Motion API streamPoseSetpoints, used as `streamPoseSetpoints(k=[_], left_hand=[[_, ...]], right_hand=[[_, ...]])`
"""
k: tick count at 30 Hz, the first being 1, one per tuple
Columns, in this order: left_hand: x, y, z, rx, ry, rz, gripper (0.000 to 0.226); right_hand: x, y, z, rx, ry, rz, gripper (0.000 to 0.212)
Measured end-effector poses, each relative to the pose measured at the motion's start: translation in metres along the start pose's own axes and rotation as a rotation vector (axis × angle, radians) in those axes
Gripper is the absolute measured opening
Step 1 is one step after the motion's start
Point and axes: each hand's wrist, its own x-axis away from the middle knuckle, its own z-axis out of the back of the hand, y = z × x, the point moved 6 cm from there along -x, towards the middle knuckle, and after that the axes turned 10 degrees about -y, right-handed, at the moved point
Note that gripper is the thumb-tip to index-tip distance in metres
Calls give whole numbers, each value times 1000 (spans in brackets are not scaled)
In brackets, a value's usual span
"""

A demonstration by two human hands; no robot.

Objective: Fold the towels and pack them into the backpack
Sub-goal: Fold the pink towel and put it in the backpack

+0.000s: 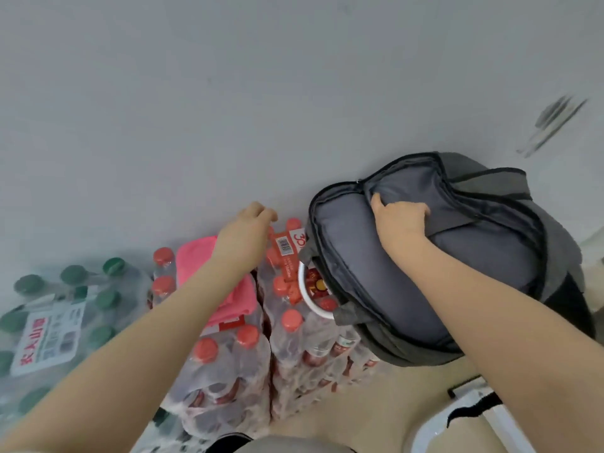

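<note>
Two hands out: right hand fingers curled, gripping open grey fabric backpack inner panel; left hand fingers curled above folded pink towel on shrink-wrapped red-capped bottle packs.

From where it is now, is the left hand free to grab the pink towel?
Probably yes. The left hand holds nothing and hovers just past the pink towel, which lies exposed on the red-capped bottle packs. Only its own forearm crosses above; pulling back should reach it.

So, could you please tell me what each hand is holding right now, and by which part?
The right hand grips the grey backpack by the fabric edge of its open main compartment. The left hand holds nothing; it hangs above the pink towel with fingers loosely curled.
</note>
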Motion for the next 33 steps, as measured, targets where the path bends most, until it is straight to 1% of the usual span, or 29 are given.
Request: streamPoseSetpoints(k=[2,4,5,6,8,9,12,13,15,17,18,20,21,22,24,26,29,31,33], left_hand=[[18,-20,-5,-78,-29,170,37],[38,-39,-10,-181,-29,381,37],[47,-46,-13,-203,-34,477,36],[55,-52,-18,-176,-54,567,37],[66,-62,-26,-1,-109,708,45],[69,-64,-28,99,-107,754,51],[72,-72,-26,362,6,813,74],[72,-73,-25,445,43,799,79],[69,-68,-20,589,91,739,79],[62,-51,-10,686,123,624,73],[57,-40,-3,733,142,540,71],[46,-12,18,840,179,354,69],[41,2,29,903,187,277,68],[35,14,38,971,178,218,67],[20,35,44,1084,108,147,66],[4,53,39,1110,17,120,63],[-15,71,20,1044,-55,107,51],[-26,80,13,958,-77,49,42],[-35,90,9,880,-112,-37,28]], right_hand=[[-1,0,0,6,-10,7,73],[-2,-1,-1,9,-11,7,73],[-2,-1,-2,8,2,6,73],[0,-1,-2,6,21,7,73],[2,0,-3,-12,65,17,72],[3,1,-4,-29,93,25,71],[5,5,-7,-48,162,57,69],[6,5,-9,-42,178,65,68],[9,6,-11,-55,200,70,68],[12,13,-12,-109,194,66,63],[14,19,-11,-155,192,65,57],[15,33,-11,-295,180,62,43],[15,40,-11,-385,161,62,39],[15,45,-12,-474,138,61,38],[14,52,-14,-598,106,55,41],[14,55,-16,-619,81,57,46],[15,55,-21,-634,-3,101,55],[17,52,-19,-580,9,121,48],[18,49,-12,-472,66,107,33]])
